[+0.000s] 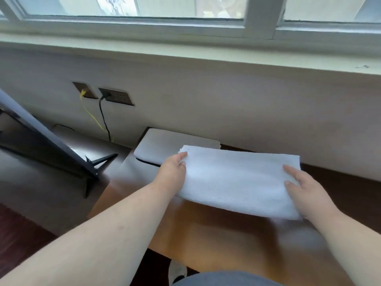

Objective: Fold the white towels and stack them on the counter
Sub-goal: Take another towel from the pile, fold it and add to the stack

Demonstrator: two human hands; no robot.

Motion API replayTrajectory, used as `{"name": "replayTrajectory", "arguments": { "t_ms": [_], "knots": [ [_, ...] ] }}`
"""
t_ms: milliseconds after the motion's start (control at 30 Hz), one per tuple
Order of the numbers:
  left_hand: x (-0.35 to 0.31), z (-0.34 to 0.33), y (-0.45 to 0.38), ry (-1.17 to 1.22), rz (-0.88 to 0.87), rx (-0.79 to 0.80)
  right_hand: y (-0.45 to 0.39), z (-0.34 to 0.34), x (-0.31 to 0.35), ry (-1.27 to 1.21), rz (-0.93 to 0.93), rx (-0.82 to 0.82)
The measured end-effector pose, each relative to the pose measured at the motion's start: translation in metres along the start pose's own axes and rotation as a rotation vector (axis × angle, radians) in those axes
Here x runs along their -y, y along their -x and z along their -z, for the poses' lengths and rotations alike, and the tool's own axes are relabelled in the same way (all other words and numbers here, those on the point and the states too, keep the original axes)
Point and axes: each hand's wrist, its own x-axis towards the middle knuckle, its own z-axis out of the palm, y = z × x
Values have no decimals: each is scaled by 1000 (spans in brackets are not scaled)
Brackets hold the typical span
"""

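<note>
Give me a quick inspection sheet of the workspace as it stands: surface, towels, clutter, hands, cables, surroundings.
Surface: brown wooden counter, partly glossy with window glare.
Job's things: folded white towel held over the counter; a second folded towel lies flat behind it by the wall.
Clutter: nothing seen on the counter besides the towels.
Hands: left hand grips the towel's left end; right hand grips its right end, thumb on top.
Cables: yellow cable and black cable run down from the wall sockets.
Surroundings: window above a pale sill; dark angled stand to the left; pale wall behind.
</note>
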Motion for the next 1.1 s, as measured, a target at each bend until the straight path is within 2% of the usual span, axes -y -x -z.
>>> {"name": "replayTrajectory", "arguments": {
  "t_ms": [200, 400, 600, 933, 1033, 1100],
  "knots": [
    [50, 89, -92, -161, -118, 23, -22, -104, 71, -8, 4, -3],
    [87, 125, -170, -295, -179, 30, -66, -168, 114, 60, 53, 41],
    [105, 113, -232, -386, -280, -1, -118, -213, 117, 317, 12, 21],
    [122, 81, -252, -472, -219, 85, -124, -233, 93, 429, -101, 35],
    [124, 81, -249, -486, -212, 72, -122, -234, 95, 471, -63, 56],
    [125, 83, -249, -456, -226, 28, -123, -235, 98, 416, -96, 60]
  ]
}}
